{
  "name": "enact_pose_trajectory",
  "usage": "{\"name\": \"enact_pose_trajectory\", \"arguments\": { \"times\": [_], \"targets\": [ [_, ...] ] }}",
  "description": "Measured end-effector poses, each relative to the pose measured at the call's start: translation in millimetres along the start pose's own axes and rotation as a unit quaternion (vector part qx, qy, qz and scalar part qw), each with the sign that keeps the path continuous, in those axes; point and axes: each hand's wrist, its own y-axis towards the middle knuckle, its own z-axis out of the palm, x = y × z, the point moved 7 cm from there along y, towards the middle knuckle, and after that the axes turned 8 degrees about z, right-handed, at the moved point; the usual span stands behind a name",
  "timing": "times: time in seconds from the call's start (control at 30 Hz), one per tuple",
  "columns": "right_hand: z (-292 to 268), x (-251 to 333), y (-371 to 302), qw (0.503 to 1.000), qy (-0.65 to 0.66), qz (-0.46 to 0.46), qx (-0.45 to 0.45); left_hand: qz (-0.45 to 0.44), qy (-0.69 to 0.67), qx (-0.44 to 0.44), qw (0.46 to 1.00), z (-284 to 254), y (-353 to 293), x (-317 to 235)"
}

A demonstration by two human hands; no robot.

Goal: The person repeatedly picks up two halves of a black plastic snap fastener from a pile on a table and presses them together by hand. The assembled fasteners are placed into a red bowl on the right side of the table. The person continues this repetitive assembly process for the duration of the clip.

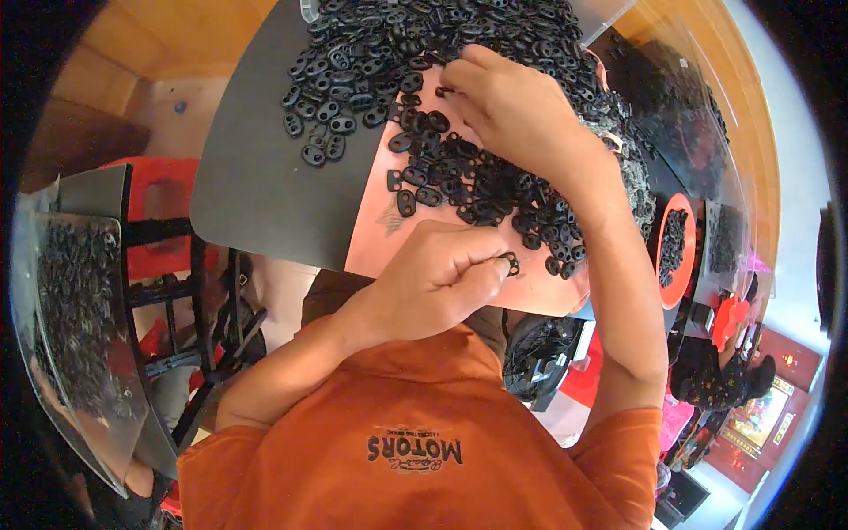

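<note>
My left hand [442,276] is closed near the front edge of a pink sheet [375,231], pinching a small black plastic cord lock [511,263] between thumb and forefinger. Farther off, my right hand [503,102] reaches over the sheet with its fingers curled together. A small dark piece [442,91] shows at those fingertips, too little of it visible to name. Between my hands lies a loose heap of black plastic parts [459,168], some oval with two holes. Behind it spreads a larger pile of black two-hole oval pieces [340,84], partly hidden by my right hand.
The dark tabletop [265,177] extends to the left. At right stands an orange-red bowl [676,252] of black parts. A clear-walled tray [79,309] of similar parts is at far left, near a red stool [163,199]. A person [720,367] is at far right.
</note>
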Motion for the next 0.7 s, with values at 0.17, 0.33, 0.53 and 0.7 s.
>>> {"name": "enact_pose_trajectory", "arguments": {
  "times": [0.17, 0.33, 0.53, 0.7],
  "targets": [
    [-11.5, -18.2, -17.2, 1.000, 0.025, 0.017, -0.001, -0.013, -0.013, 0.000, 1.000, 1.3, -1.9, 0.8],
    [-13.3, -17.2, -29.1, 0.996, 0.077, 0.053, 0.013, -0.029, -0.015, 0.003, 0.999, 1.6, -3.6, 3.1],
    [-11.1, -11.0, -34.0, 0.997, 0.064, 0.031, 0.005, -0.009, -0.009, -0.013, 1.000, 1.1, -3.1, 3.0],
    [-10.9, -12.8, -35.1, 0.999, 0.033, 0.039, 0.013, -0.018, -0.004, 0.005, 1.000, 0.4, -3.5, 1.5]
  ]
}}
